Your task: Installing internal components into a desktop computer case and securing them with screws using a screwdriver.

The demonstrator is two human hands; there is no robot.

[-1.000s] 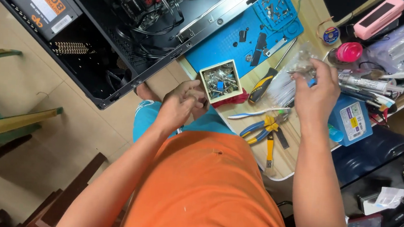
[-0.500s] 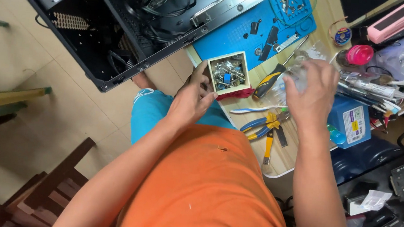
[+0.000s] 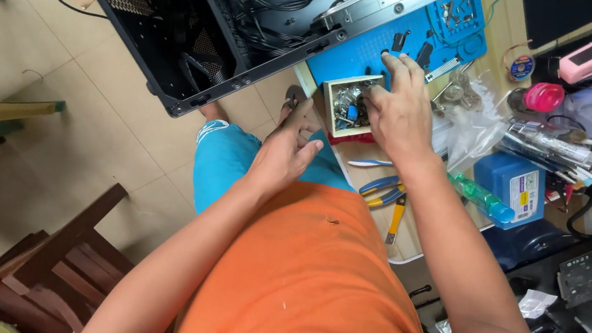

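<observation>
Both hands are working at the table's front edge: the right hand (image 3: 397,111) is dipping curled fingers into the small parts box (image 3: 345,106), apparently to pick, while the left hand (image 3: 286,151) is hovering loosely open beside it.

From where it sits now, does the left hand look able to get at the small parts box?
Probably yes: the left hand hovers just beside the small parts box, though the right hand already covers its far side.

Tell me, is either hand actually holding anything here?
Left hand holds nothing, fingers loosely curled. Right hand reaches into the small parts box; whether its fingertips pinch anything cannot be told.
</observation>
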